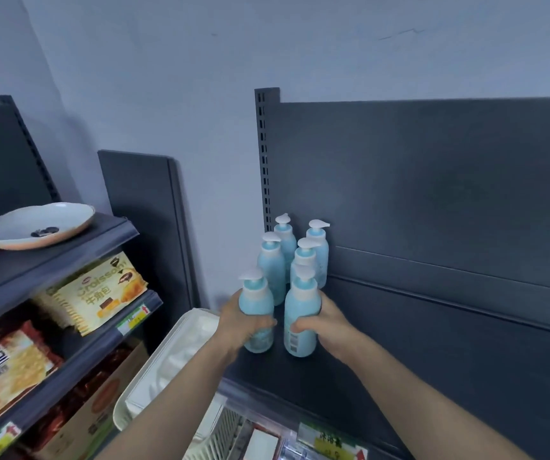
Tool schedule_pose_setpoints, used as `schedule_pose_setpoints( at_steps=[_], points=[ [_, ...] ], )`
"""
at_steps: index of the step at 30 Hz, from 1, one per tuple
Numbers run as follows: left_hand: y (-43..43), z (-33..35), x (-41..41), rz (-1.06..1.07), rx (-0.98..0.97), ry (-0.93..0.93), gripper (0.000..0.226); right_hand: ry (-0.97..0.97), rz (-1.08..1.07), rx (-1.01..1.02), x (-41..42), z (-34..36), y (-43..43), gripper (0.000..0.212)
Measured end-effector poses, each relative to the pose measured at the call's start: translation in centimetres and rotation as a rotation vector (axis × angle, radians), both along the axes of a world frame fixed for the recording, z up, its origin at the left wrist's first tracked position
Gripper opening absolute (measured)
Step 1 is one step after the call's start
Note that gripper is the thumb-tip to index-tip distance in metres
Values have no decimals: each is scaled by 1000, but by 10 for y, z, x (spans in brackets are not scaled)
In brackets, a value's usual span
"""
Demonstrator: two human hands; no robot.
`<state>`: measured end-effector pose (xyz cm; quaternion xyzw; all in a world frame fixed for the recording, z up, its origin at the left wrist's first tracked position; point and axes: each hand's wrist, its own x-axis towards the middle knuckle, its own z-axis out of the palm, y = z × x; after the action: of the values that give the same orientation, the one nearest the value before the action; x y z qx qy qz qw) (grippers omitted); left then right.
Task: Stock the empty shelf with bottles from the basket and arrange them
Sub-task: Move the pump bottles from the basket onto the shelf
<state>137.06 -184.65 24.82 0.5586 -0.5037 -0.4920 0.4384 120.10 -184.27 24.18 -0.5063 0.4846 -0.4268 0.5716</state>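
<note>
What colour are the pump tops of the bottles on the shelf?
White, above light blue bottles; the head view shows it.

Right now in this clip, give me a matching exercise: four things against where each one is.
Things:
1. left hand
2. right hand
3. plate
4. croissant packet

Places:
A. top of the side rack
B. around the front right bottle
C. side rack, one level below the top
D. around the front left bottle

Pairs: 1-D, 2-B, 3-A, 4-C
</note>
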Motion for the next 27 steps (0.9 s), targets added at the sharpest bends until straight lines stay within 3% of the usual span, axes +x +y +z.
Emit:
schedule_pose_setpoints(
  at_steps=[9, 13, 16, 20, 27],
  points=[
    [-23, -11, 9, -174, -43, 20, 70, 45, -51, -52, 6, -13, -3, 61],
    [-16, -26, 14, -155, -99, -8, 72, 145, -222, -129, 15, -26, 13, 76],
    [-15, -35, 13, -65, -117, -16, 73, 220, -337, -184, 22, -31, 17, 70],
    [-25, -36, 16, -68, -133, -23, 65, 241, -365, -175, 24, -30, 11, 65],
    [-38, -36, 22, -140, -131, -35, 70, 286, -404, -167, 26, -36, 4, 66]
  ],
)
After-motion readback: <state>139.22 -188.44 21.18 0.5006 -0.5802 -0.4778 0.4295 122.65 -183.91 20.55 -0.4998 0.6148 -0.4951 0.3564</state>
